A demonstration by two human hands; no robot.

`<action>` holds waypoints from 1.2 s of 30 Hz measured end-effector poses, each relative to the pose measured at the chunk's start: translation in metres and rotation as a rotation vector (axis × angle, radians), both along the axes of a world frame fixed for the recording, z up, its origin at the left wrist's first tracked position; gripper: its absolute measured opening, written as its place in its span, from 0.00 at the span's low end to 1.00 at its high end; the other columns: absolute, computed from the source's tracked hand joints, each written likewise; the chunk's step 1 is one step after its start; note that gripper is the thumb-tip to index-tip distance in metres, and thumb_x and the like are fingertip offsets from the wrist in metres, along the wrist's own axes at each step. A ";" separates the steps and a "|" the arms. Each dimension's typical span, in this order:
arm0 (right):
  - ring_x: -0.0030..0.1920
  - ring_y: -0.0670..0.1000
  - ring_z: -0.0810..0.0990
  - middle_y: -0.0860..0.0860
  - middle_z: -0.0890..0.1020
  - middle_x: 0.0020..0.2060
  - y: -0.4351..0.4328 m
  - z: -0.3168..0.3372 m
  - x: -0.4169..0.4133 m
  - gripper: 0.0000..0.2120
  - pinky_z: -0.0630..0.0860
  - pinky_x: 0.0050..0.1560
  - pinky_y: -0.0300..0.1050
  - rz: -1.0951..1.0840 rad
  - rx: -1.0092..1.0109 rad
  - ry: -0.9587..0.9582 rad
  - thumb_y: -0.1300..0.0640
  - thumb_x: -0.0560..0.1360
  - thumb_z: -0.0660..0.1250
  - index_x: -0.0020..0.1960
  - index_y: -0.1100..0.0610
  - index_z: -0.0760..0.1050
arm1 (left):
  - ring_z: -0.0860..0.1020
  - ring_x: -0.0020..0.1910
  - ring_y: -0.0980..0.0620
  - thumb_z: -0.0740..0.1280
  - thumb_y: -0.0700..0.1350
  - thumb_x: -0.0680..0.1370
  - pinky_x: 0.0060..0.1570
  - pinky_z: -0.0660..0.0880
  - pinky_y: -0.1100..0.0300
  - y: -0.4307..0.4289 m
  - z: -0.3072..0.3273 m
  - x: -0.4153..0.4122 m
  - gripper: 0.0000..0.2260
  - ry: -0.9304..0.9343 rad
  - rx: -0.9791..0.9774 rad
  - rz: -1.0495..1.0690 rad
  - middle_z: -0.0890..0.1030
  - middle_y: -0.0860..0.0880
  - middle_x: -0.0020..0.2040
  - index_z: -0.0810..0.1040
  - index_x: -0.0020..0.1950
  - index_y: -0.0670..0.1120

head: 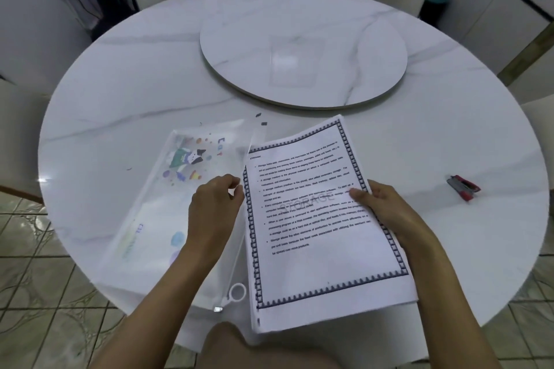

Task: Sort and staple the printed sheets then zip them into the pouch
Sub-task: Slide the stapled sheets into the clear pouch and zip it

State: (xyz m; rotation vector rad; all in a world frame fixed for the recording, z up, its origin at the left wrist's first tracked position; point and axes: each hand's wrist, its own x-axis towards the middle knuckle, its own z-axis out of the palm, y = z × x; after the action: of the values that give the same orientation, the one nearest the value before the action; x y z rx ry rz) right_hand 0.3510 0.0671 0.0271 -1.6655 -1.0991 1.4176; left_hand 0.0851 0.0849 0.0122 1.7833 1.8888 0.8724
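While your left hand (214,210) pinches the clear zip pouch's (168,204) open edge and your right hand (380,207) grips the stack of printed sheets (323,237) beside it over the counter (449,129), watch corners snagging the mouth; loose pages may fan. Readable: "STORAGE" heading and watermark. Red stapler (463,188) sits well apart.

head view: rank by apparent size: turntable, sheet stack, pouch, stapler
1. turntable
2-3. sheet stack and pouch: look alike, and the stack is held nearer the camera, so unranked
4. stapler
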 end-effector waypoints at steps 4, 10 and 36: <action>0.43 0.48 0.83 0.48 0.83 0.44 0.007 0.000 -0.010 0.07 0.78 0.43 0.40 -0.079 0.054 -0.090 0.56 0.79 0.62 0.54 0.55 0.76 | 0.79 0.37 0.43 0.63 0.40 0.78 0.40 0.76 0.51 -0.001 0.002 -0.001 0.08 0.130 0.019 -0.061 0.83 0.43 0.41 0.81 0.49 0.40; 0.46 0.53 0.81 0.53 0.82 0.45 0.008 -0.002 -0.025 0.07 0.75 0.48 0.44 -0.137 0.117 -0.190 0.58 0.79 0.60 0.51 0.57 0.76 | 0.77 0.36 0.39 0.61 0.37 0.77 0.37 0.74 0.48 0.000 0.004 -0.008 0.08 0.211 0.025 -0.111 0.81 0.40 0.36 0.79 0.45 0.37; 0.40 0.37 0.82 0.41 0.82 0.41 -0.040 0.008 -0.006 0.05 0.74 0.36 0.27 -0.357 0.307 -0.071 0.55 0.78 0.61 0.51 0.51 0.76 | 0.79 0.35 0.46 0.64 0.40 0.76 0.44 0.77 0.53 0.026 0.004 -0.021 0.08 -0.131 -0.018 0.045 0.83 0.43 0.45 0.80 0.52 0.41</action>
State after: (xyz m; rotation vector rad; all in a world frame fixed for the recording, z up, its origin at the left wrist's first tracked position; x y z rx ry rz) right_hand 0.3452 0.0272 0.0349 -1.5993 -0.9447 0.9215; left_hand 0.0639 0.1109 0.0161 1.6373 1.8539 0.9608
